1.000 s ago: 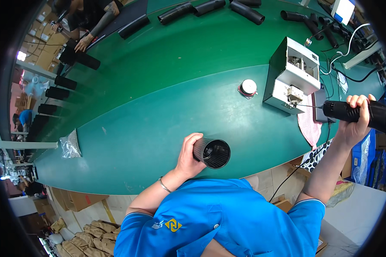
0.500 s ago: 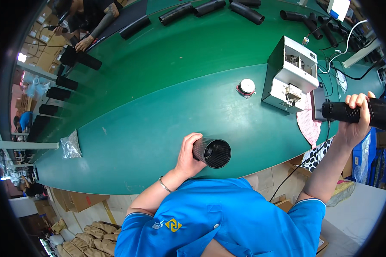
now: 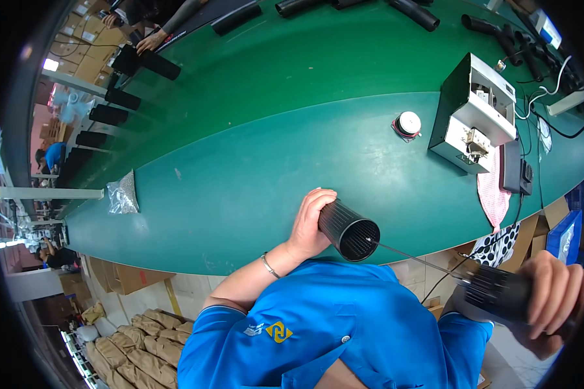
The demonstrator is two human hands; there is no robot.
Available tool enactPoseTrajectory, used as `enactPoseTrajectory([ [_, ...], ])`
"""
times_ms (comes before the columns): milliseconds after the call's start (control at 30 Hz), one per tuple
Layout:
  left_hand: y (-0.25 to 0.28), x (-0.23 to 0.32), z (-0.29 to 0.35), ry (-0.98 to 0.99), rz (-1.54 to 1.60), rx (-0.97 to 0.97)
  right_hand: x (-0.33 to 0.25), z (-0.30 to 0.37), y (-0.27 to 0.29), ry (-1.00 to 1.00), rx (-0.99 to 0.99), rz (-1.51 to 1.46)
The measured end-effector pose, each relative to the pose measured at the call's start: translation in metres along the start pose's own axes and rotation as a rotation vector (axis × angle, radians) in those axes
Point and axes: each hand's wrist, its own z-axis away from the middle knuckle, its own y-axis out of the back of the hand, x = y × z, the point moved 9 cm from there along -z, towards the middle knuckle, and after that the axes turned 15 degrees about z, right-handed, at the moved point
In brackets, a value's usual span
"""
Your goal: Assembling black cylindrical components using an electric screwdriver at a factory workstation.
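My left hand [image 3: 313, 227] wraps round a black ribbed cylindrical housing [image 3: 342, 219], held tilted over the near edge of the bench with its open end toward the lower right. In my right hand [image 3: 555, 295] is a black electric screwdriver [image 3: 498, 292], slightly blurred. Its long thin shaft points left, and the bright tip shows at the mouth of the housing. Whether the tip touches anything inside cannot be made out. Beyond the housing, a small round white-topped part with a reddish base [image 3: 407, 124] stands on the green bench [image 3: 272, 175].
A white and black screw-feeding machine [image 3: 477, 117] stands at right, beside a pink cloth [image 3: 493, 198] and a black holder [image 3: 518, 170] with cables. A clear bag of small parts [image 3: 123, 194] lies at left. Black tubes [image 3: 415, 14] line the far side, where another person's hand [image 3: 151, 42] works.
My right hand has brought the screwdriver down from beside the machine, its shaft now reaching the housing's mouth. The housing sits a little further right in view; the whole scene has shifted right.
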Motion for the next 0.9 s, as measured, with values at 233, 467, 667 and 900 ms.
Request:
enactPoseTrajectory([
  [233,0.004,-0.009,-0.001,0.079,0.051,0.052,0.047,-0.001,-0.045,0.042,-0.201,0.201],
  [467,0.009,-0.014,-0.002,0.094,0.08,0.061,0.079,0.003,-0.052,-0.051,-0.155,0.205],
  [667,0.013,-0.015,-0.005,0.078,0.09,0.073,0.086,0.007,-0.062,-0.043,-0.193,0.176],
  [900,0.01,-0.009,0.004,0.073,0.122,0.071,0.078,0.01,-0.073,-0.055,-0.282,0.113],
])
